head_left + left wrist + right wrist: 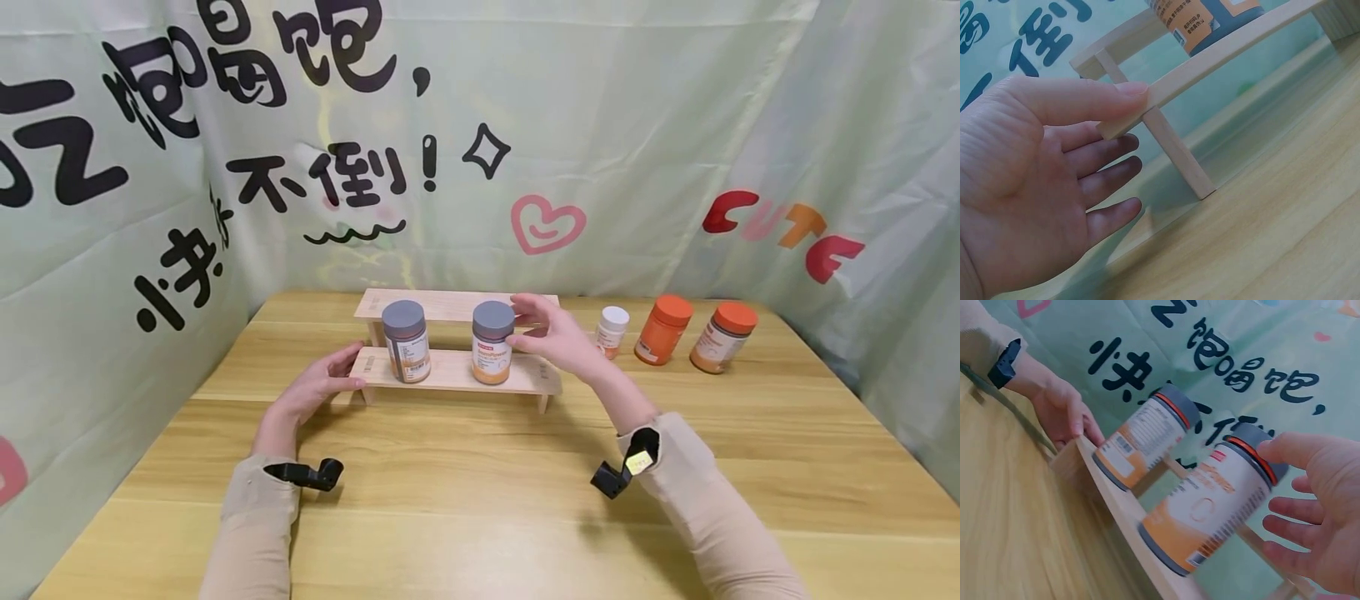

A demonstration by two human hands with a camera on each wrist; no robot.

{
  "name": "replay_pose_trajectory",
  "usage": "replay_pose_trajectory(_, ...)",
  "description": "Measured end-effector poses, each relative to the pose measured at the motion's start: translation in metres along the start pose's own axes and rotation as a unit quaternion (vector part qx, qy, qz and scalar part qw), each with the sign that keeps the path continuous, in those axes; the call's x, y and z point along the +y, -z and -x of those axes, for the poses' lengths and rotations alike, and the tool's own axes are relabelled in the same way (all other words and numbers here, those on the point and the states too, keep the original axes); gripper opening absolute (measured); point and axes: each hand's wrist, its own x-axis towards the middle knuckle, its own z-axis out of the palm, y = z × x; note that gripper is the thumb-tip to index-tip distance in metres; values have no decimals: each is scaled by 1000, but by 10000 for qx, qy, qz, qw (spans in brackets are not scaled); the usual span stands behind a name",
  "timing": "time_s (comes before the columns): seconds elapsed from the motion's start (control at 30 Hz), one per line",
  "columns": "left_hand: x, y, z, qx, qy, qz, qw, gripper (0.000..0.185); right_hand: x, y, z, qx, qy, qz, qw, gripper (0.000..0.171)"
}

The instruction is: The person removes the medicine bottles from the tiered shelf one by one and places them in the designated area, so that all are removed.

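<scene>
A two-step wooden rack [453, 382] stands on the table. My left hand [318, 385] holds the left end of its lower step, the thumb [1097, 103] on the board's edge and the other fingers lower down. Two jars with grey lids stand upright on that step: a left jar [407, 343] and a right jar [492, 343] with an orange and white label. At the right jar's lid is my right hand [557, 335]. Its thumb [1285, 449] overlaps the lid in the right wrist view, and the other fingers are loosely extended beside the jar.
To the right of the rack stand a small white bottle [612, 332], an orange bottle [663, 330] and an orange-lidded jar [723, 337]. Behind the lower step rises the upper step [450, 305]. A printed curtain [637, 150] hangs behind the wooden table [450, 517].
</scene>
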Motion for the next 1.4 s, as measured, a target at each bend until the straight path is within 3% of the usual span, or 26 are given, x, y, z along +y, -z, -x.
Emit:
replay_pose_trajectory(0.2, 1, -1, 1, 10, 6, -4, 10000, 79, 0, -12, -5, -80, 166, -46, 9998, 60)
replay_pose_trajectory(0.37, 0, 0, -1, -13, 13, -20, 10000, 79, 0, -16, -7, -9, 5, -88, 10000, 62)
replay_pose_trajectory(0.9, 0, 1, -2, 6, 33, -23, 10000, 79, 3, -17, -4, 256, -65, 407, 9988, 59)
replay_pose_trajectory(1.4, -2, 1, -2, -4, -13, -63, 10000, 78, 4, 0, 8, 253, 51, 439, 9987, 55)
